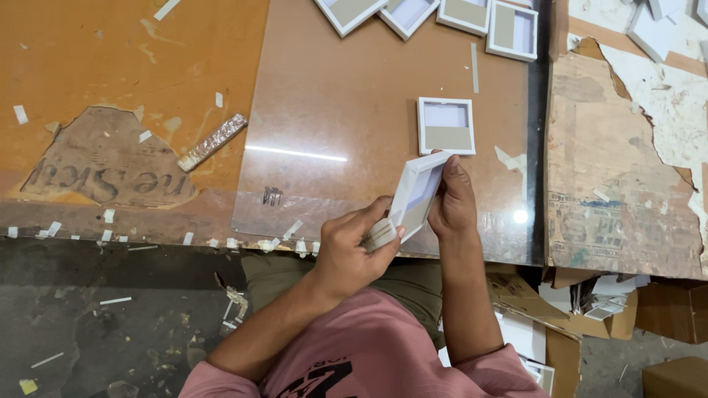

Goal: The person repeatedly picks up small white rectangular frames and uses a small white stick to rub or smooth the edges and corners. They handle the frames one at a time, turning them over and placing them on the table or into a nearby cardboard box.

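Observation:
Both hands hold a small white box frame (417,193), tilted on edge over the near rim of the glass sheet (354,110). My right hand (451,197) grips its right side, fingers along the edge. My left hand (352,247) pinches its lower corner together with a small pale strip (380,234). A matching white frame (446,125) lies flat on the glass just beyond, apart from my hands.
Several more white frames (472,18) lie at the glass's far edge. A silvery strip (212,141) lies on the worn orange tabletop (110,74) to the left. Torn board (627,169) is at right, with cardboard boxes (560,324) and scraps on the floor below.

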